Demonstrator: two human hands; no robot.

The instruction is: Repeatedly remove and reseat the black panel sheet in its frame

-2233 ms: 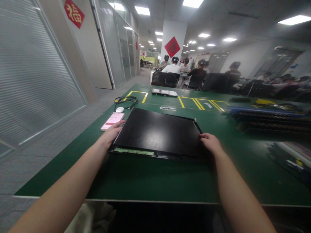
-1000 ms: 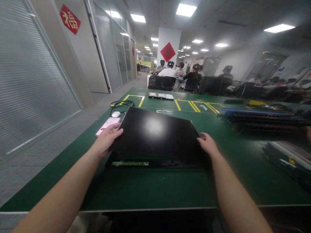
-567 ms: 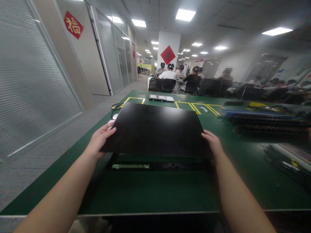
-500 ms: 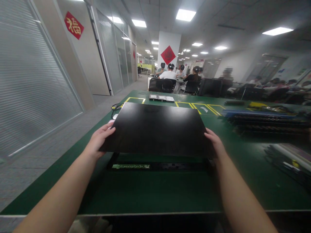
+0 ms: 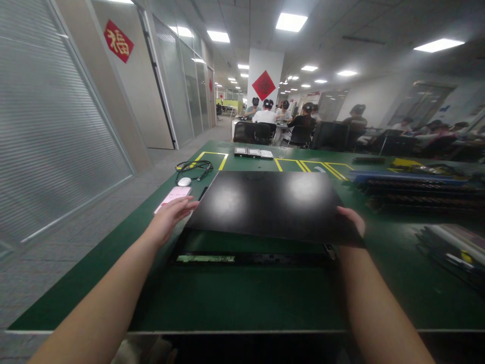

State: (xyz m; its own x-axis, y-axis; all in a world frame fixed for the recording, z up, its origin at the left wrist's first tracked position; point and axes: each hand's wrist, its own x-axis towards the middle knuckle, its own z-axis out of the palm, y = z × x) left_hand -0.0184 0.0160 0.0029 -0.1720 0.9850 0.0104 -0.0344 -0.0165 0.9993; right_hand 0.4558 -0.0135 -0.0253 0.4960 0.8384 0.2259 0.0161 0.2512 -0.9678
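Green tabletop (image 5: 242, 306): display panel (image 5: 261, 205) raised off frame (image 5: 280, 259), circuit strip (image 5: 206, 258) not removed; right hand (image 5: 352, 220) grips panel, left hand (image 5: 172, 216) spread alongside, contact unclear.

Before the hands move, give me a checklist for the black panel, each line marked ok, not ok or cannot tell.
1. Right hand holding the black panel at its right edge: ok, though partly hidden.
2. Left hand gripping the left edge: cannot tell; fingertips are at it, contact unclear.
3. Panel's near edge apart from the black frame's near bar: ok, green table shows between.
4. Far side of the frame in sight: not ok, the panel hides most of it.
5. Coiled cable off the panel: ok.
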